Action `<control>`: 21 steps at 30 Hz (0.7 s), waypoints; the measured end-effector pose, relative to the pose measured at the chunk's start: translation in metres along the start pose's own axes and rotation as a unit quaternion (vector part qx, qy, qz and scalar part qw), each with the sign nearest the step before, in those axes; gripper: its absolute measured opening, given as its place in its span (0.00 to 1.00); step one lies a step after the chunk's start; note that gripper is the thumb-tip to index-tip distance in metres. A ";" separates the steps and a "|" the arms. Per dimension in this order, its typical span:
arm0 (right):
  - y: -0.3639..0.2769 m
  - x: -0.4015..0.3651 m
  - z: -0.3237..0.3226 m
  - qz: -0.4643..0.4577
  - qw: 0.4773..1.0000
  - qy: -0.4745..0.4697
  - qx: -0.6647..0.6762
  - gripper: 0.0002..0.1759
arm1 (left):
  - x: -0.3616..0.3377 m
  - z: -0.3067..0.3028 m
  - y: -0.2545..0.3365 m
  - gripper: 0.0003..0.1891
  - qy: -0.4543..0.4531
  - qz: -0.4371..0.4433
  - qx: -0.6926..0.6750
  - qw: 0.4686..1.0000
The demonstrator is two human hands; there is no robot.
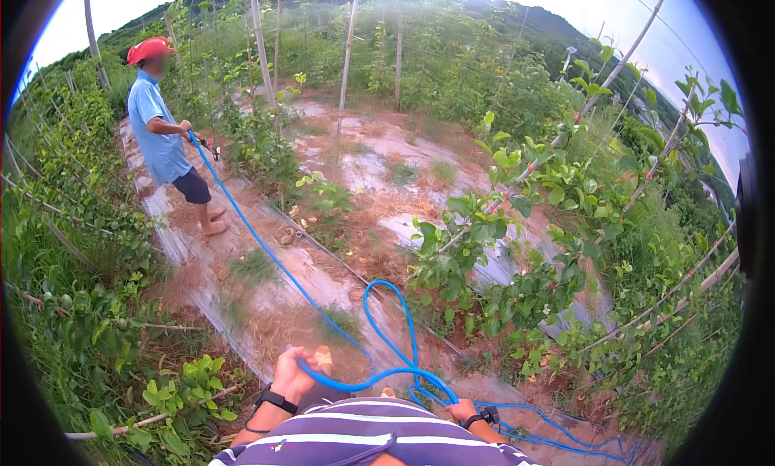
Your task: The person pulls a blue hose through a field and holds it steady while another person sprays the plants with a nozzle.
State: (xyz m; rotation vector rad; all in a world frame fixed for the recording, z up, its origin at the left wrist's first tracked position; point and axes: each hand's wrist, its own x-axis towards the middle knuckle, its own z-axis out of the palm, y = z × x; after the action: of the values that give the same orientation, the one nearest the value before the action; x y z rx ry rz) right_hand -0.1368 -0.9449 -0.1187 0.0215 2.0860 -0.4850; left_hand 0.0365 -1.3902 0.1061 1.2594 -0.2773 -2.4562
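Note:
A long blue hose (374,379) runs across the front of my body. My left hand (292,372) is closed around it, low in the middle of the head view. Lower right, my right hand (462,411) grips the same hose near my waist. Between my hands the hose sags in a shallow curve, and one loop of it rises ahead of me. From my left side the line stretches forward to another person (167,135) in a blue shirt and red headwear, whose hand (185,127) holds it. Further hose trails on the ground at lower right.
Plastic ground sheeting (379,171) with dry grass and soil covers the rows. Leafy climbing plants (517,224) on slanted poles (630,54) stand to the right. Dense greenery (73,304) borders the path on the left. A thin dark pipe (331,256) lies along the path.

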 end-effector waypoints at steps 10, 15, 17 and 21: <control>-0.102 0.013 0.019 -0.004 0.996 0.034 -0.080 0.17 | 0.067 -0.012 0.104 0.06 -0.021 -0.027 -0.057 0.998; -0.191 0.012 0.032 -0.001 0.998 0.038 0.050 0.16 | 0.120 -0.022 0.173 0.06 -0.036 -0.026 -0.072 0.996; -0.207 0.025 0.041 -0.011 0.996 0.074 0.048 0.14 | 0.127 -0.008 0.200 0.05 -0.040 -0.034 -0.064 0.997; -0.259 0.011 0.046 -0.017 0.994 0.101 0.031 0.13 | 0.145 0.015 0.246 0.09 -0.042 -0.043 -0.048 0.997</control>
State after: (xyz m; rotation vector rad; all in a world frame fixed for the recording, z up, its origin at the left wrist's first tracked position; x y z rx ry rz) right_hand -0.1585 -1.2013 -0.0630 0.0738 2.2723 -0.5879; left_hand 0.0036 -1.6740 0.0895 1.1544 -0.1279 -2.5662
